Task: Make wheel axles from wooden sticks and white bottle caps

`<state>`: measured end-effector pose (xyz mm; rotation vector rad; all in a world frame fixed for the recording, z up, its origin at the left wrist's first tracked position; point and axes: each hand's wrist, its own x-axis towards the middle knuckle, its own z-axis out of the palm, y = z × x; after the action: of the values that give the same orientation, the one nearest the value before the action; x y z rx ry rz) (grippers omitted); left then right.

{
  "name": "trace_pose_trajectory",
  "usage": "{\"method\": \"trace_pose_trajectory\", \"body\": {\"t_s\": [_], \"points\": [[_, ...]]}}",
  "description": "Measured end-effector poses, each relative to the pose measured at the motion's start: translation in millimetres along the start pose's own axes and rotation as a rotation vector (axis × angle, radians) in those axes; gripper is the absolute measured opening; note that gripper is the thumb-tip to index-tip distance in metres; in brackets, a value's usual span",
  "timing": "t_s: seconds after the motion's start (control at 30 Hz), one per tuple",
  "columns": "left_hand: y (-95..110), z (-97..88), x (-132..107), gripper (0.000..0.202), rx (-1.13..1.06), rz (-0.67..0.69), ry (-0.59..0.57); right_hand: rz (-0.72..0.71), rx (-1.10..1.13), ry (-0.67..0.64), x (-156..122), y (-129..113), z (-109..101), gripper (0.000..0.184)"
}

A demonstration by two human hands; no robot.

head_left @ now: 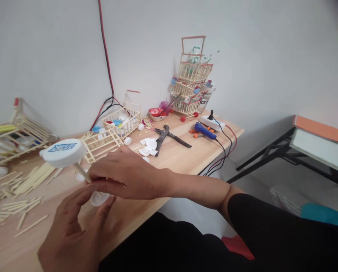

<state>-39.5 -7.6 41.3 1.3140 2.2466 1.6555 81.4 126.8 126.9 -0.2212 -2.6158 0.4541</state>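
Note:
My right hand (126,175) is closed in a pinch on a thin wooden stick (81,172) that carries a white bottle cap with blue print (63,152) at its upper end. My left hand (72,230) is below it, fingers pinched on a second small white cap (98,198) at the stick's lower end. Both hands hover just above the wooden table (183,151), near its front edge. A black sleeve covers my right forearm.
Loose wooden sticks (16,206) lie at left. Small stick-built carts stand at far left (13,134), centre (123,120) and stacked at the back (192,81). Pliers (163,138), white scraps (148,146), a blue glue gun (204,130) and a power strip (213,121) lie right. Red and black cables hang down.

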Motion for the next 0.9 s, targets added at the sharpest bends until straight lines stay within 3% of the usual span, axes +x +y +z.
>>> {"method": "trace_pose_trajectory", "body": {"t_s": [0.17,0.37,0.6,0.9], "points": [[8.1,-10.4,31.5,0.041,-0.007,0.068,-0.016,-0.005,-0.005,-0.017,20.3,3.3,-11.0,0.026],[-2.9,-12.0,53.1,0.035,0.096,0.09,-0.013,-0.03,0.011,0.029,33.2,14.7,-8.0,0.033],[-1.7,-7.3,49.8,0.033,0.053,0.027,-0.054,-0.108,0.057,0.045,32.5,27.3,11.9,0.044],[-3.8,-7.0,44.0,0.03,0.067,-0.055,-0.088,-0.108,0.105,0.037,25.0,32.8,24.7,0.032]]}}
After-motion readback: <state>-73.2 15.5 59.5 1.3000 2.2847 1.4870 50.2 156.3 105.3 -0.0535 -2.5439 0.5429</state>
